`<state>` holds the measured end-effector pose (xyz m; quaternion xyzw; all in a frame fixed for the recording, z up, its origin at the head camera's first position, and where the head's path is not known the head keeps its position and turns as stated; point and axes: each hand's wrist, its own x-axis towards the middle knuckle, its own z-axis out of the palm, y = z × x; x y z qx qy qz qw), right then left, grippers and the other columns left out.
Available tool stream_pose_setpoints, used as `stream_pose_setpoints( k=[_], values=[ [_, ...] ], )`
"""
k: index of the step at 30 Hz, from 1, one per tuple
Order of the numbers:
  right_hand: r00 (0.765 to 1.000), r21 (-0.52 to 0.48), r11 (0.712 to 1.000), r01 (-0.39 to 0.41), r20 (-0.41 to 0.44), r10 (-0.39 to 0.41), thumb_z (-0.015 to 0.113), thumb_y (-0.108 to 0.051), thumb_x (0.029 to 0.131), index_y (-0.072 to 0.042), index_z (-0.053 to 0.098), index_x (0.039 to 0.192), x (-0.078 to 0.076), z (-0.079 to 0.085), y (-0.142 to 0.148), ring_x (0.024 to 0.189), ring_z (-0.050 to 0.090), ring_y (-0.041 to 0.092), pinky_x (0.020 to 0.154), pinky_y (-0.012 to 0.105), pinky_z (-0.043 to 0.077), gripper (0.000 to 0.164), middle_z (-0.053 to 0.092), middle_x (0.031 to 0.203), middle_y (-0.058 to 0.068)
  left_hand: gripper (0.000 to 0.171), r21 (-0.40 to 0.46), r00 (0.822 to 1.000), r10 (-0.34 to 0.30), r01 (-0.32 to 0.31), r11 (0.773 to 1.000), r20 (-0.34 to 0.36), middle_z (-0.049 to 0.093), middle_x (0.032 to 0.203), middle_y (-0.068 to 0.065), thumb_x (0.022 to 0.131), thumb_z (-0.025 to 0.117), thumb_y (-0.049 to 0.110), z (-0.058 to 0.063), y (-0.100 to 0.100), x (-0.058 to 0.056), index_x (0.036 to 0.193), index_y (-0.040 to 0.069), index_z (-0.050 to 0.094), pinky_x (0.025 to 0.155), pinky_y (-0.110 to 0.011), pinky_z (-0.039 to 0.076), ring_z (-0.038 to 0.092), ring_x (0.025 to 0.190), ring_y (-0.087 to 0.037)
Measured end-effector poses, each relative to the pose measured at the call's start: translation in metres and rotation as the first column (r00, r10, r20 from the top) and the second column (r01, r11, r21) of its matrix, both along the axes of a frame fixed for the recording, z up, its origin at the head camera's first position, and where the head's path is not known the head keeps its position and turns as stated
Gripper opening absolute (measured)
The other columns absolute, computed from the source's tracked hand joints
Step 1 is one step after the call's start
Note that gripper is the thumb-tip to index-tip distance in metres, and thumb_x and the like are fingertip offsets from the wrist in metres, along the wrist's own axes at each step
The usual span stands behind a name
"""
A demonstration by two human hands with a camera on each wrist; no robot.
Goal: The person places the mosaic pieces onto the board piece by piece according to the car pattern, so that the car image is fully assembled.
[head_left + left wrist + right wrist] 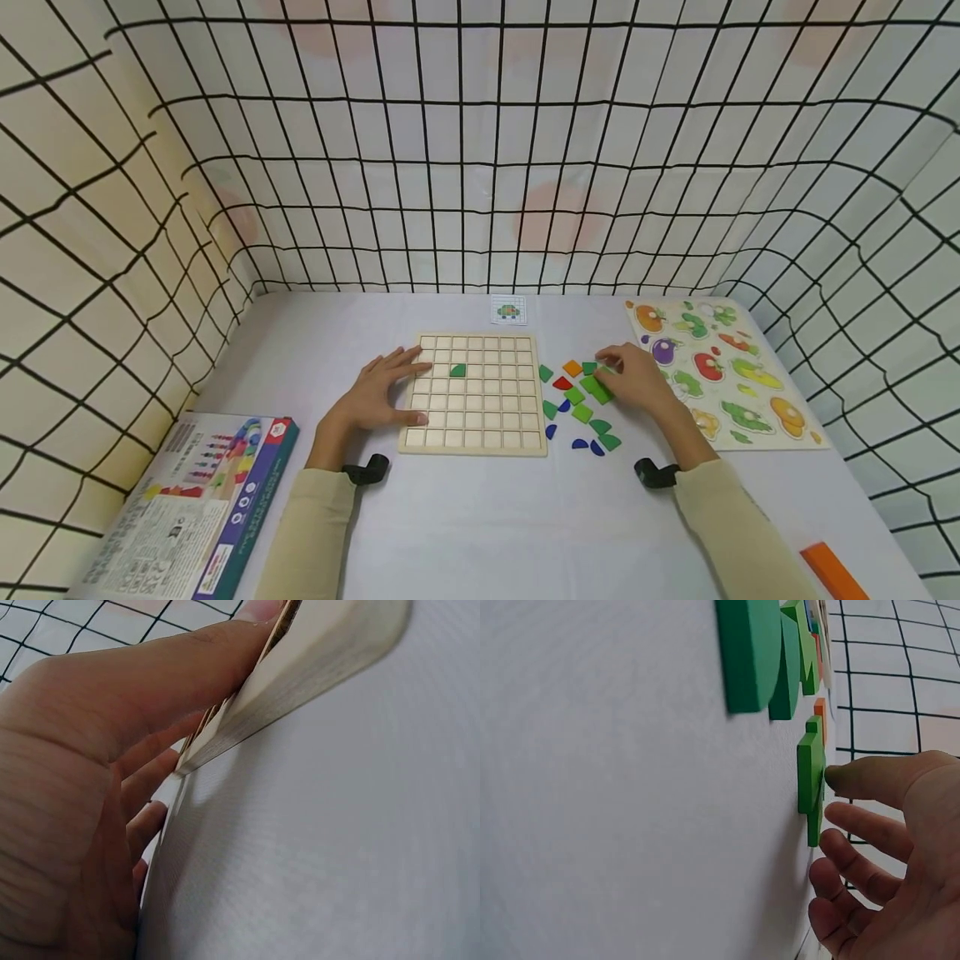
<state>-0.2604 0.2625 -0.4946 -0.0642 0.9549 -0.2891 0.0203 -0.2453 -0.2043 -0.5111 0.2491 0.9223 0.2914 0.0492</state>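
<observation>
My left hand (375, 392) lies spread at the left side of a wooden grid board (480, 408), its thumb and fingertips on the rim. The left wrist view shows the thumb over the board's edge (255, 712). One green quarter-round piece (457, 370) sits in a cell in the upper left of the grid. To the right of the board, my right hand (630, 375) is over the far side of a loose group of pieces. Its thumb and fingertips are right at some light green blocks (810, 776), with no piece between them in the right wrist view.
Dark green pieces (609, 442), blue half-rounds (580, 444), a red piece (562, 383) and an orange piece (572, 367) lie scattered. A pattern card (508, 310) lies behind the board. A vegetable picture board (727, 408), a box (202, 500) and an orange object (832, 571) are farther out.
</observation>
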Motion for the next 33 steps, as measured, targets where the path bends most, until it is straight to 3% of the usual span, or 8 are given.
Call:
stream_pose_setpoints(
  k=[10,15,26,33],
  values=[
    [0.998,0.045,0.999,0.030,0.056,-0.033,0.070,-0.033,0.096,-0.001,0.068,0.125,0.010,0.009,0.008,0.110,0.058,0.036,0.094,0.052,0.052,0.042,0.065,0.120,0.021,0.088,0.004,1.000,-0.006,0.006,1.000,-0.020,0.028,0.171,-0.008,0.075,0.086,0.049,0.001,-0.001,0.001,0.151,0.020,0.054,0.126,-0.066,0.010,0.019,0.159,-0.040],
    [0.994,0.051,0.998,0.042,0.096,-0.047,0.071,-0.031,0.095,-0.002,0.069,0.125,0.011,0.013,0.009,0.109,0.057,0.035,0.093,0.051,0.051,0.041,0.064,0.120,0.020,0.088,0.006,1.000,0.004,-0.004,1.000,-0.022,0.030,0.170,-0.009,0.075,0.086,0.050,0.001,-0.002,0.002,0.151,0.019,0.055,0.126,-0.066,0.011,0.020,0.158,-0.040],
    [0.995,0.050,0.998,0.039,0.094,-0.043,0.069,-0.026,0.096,-0.002,0.070,0.124,0.012,0.013,0.010,0.106,0.058,0.034,0.090,0.050,0.052,0.037,0.065,0.118,0.019,0.088,0.003,1.000,0.005,-0.005,1.000,-0.021,0.030,0.170,-0.009,0.074,0.086,0.050,0.001,-0.001,0.003,0.151,0.018,0.055,0.126,-0.066,0.011,0.020,0.158,-0.041],
    [0.999,0.011,1.000,0.023,0.038,-0.023,0.066,-0.025,0.098,-0.004,0.068,0.128,0.011,0.015,0.009,0.104,0.057,0.031,0.084,0.042,0.049,0.037,0.065,0.123,0.020,0.090,-0.002,1.000,-0.008,0.008,1.000,-0.022,0.028,0.171,-0.007,0.075,0.086,0.052,0.000,-0.001,0.001,0.153,0.020,0.053,0.126,-0.064,0.010,0.019,0.159,-0.039]
  ],
)
